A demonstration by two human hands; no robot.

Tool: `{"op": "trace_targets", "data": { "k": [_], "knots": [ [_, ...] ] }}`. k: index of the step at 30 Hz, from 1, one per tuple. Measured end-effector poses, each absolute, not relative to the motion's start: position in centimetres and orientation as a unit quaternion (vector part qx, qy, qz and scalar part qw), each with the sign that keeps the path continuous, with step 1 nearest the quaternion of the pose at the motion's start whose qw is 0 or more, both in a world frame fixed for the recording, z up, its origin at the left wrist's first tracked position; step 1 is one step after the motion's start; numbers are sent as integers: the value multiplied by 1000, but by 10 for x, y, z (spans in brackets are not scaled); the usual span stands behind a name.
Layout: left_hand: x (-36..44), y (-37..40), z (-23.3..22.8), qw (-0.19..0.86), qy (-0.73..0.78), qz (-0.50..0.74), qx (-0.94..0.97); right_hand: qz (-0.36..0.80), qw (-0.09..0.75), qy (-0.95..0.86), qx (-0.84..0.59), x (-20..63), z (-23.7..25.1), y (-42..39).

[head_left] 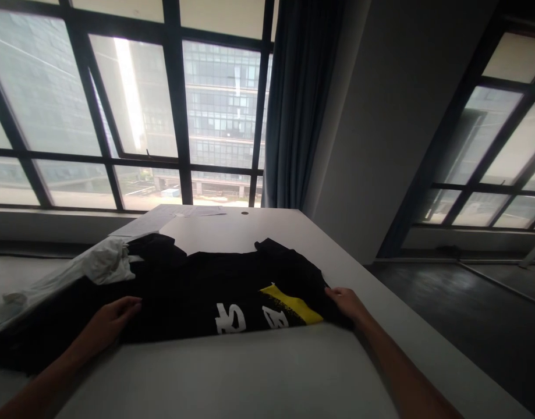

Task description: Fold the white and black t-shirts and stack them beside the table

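Note:
A black T-shirt (215, 285) with white characters and a yellow patch lies folded flat on the white table (258, 372). My left hand (112, 320) rests palm down on the shirt's left part, fingers together and flat. At the shirt's right edge my right hand (346, 302) presses on the cloth with its fingers laid on the fabric. Neither hand lifts the shirt.
A white garment (103, 262) lies bunched at the left on more dark cloth (27, 337). Sheets of paper (197, 210) sit at the table's far end by the large windows. A dark curtain (300, 105) hangs behind. The table's right edge drops to a dark floor (468, 314).

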State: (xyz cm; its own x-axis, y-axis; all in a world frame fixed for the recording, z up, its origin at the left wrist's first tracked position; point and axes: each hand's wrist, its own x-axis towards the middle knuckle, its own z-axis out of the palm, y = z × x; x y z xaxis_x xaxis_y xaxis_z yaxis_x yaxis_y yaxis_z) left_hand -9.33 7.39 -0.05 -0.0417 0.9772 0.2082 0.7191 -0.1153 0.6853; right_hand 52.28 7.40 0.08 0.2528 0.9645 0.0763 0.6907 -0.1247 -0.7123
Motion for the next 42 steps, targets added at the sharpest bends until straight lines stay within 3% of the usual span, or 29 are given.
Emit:
{"op": "trace_targets", "data": {
  "k": [6,13,19,26,31,38,42],
  "knots": [
    [-98,72,-12,227,613,276,705,264,312,-592,-695,530,-4,60],
    [-94,71,-9,200,595,295,721,219,404,-588,-665,539,3,48],
    [-99,71,-12,201,602,297,713,309,297,-650,-627,549,8,40],
    [-97,72,-20,209,614,282,707,187,355,-607,-685,546,0,48],
    [-97,68,-10,195,626,251,712,75,267,-638,-718,530,-2,46],
    [-104,53,-7,229,663,149,697,78,109,-662,-737,537,4,30],
    [-94,55,-3,178,684,152,691,47,89,-660,-745,532,8,33]
  ]
}}
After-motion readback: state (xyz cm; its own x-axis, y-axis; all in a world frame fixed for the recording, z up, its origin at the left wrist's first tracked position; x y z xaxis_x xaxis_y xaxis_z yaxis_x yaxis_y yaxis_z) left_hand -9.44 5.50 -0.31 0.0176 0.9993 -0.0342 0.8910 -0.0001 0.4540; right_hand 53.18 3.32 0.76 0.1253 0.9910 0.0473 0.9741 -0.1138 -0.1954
